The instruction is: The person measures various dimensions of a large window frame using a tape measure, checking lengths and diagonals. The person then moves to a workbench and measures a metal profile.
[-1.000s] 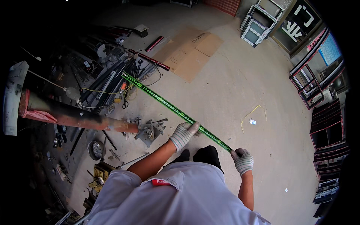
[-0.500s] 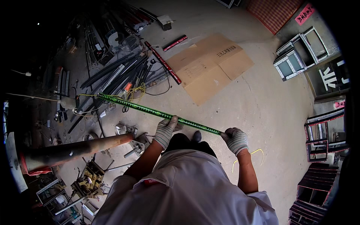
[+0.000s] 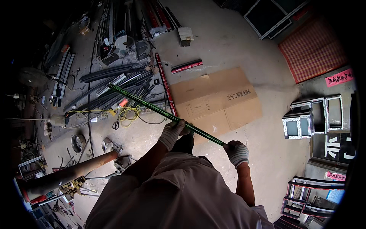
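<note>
Tape blade: a long green strip with markings, running on a slant from the right hand, across the left hand, and out well beyond it to the upper left.
Keeping the blade true: it likely stays straightest if both hands hold it in one line, with no twist between them; a light pinch at the left should support it without creasing its curve.
Far end: the long overhang past the left hand is probably the part most apt to buckle or sway, so slow, level movement seems best; whether its tip touches the dark profiles there, I cannot tell.
Left glove: clamped on the blade partway along, thumb on top, fingers mostly hidden.
Right glove: closed round the near end, knuckles up; what lies inside the fist is hidden.
Spacing: the hands are apart, the left one farther out from the body.
Forearms: the left slants up and inward; the right rises more steeply, leaning slightly left.
Cardboard sheet: flat on the floor beyond the hands.
Yellow cable: coiled left of the left hand, beside scissors.
</note>
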A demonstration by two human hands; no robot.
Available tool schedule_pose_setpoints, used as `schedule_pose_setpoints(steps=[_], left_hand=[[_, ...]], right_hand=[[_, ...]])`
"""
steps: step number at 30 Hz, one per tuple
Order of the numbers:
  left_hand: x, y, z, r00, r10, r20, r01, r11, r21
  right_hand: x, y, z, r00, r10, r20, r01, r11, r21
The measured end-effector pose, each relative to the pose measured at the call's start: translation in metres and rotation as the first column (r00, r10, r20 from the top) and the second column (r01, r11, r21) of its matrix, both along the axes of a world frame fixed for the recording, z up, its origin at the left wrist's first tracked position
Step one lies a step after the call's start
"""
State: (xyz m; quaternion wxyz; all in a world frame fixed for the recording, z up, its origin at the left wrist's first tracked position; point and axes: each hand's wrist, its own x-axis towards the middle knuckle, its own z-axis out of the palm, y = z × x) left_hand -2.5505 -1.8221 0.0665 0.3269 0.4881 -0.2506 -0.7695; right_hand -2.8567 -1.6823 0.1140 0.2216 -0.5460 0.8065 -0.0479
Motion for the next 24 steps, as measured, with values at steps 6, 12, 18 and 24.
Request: schedule_pose_setpoints(steps=[6, 12, 18, 24], left_hand=[[-0.080, -0.136, 0.029, 0.998, -0.051, 0.040, 0.057, 0.985, -0.162], [-0.125, -0.251, 0.012, 0.995, 0.047, 0.088, -0.033, 0.989, -0.145], [-0.169, -0.340, 0.020, 0.963, 0.252, 0.095, -0.244, 0.966, -0.090], [-0.204, -0.425, 0.045, 0.901, 0.425, 0.087, -0.424, 0.905, -0.022]], right_hand=[[-0.081, -0.141, 0.030, 1.000, 0.030, 0.004, -0.030, 0.999, 0.012], [-0.146, -0.290, 0.014, 0.984, 0.171, 0.042, -0.172, 0.985, 0.031], [-0.204, -0.463, 0.009, 0.923, 0.378, 0.073, -0.382, 0.922, 0.062], [-0.237, -0.616, 0.043, 0.839, 0.541, 0.059, -0.544, 0.837, 0.055]])
